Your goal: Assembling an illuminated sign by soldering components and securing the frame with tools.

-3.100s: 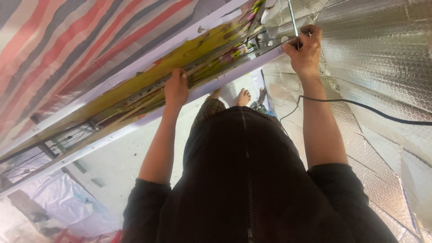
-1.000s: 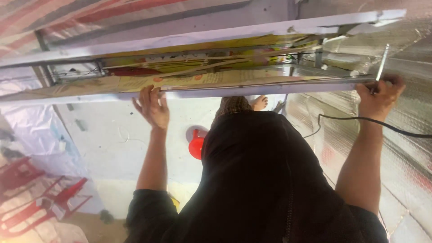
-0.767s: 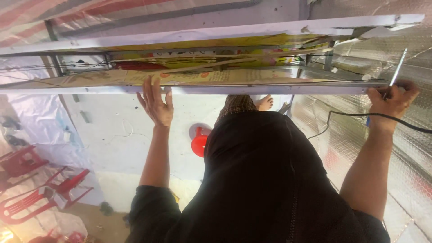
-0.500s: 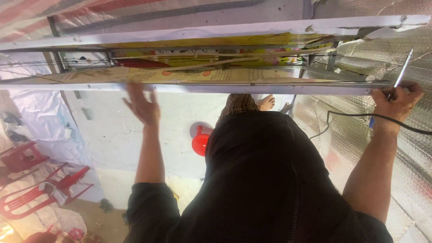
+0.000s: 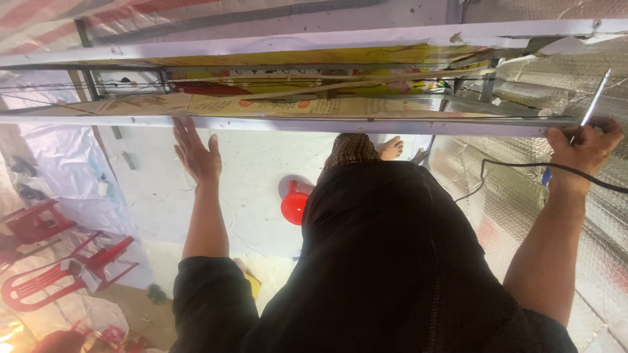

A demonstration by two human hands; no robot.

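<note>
The person's black-clad torso (image 5: 399, 261) fills the near view; the left hand (image 5: 195, 151) is raised flat, fingers spread and released, fingertips just under the long white rail (image 5: 294, 124); the right hand (image 5: 584, 145) is clenched around a thin metal tool (image 5: 594, 99) (its shaft angles up past the rail's right end), a black cable (image 5: 523, 166) trailing beside the wrist; far below lie a red dome-shaped thing (image 5: 294, 201), red plastic chairs (image 5: 52, 261) and a bare foot (image 5: 391, 148).
</note>
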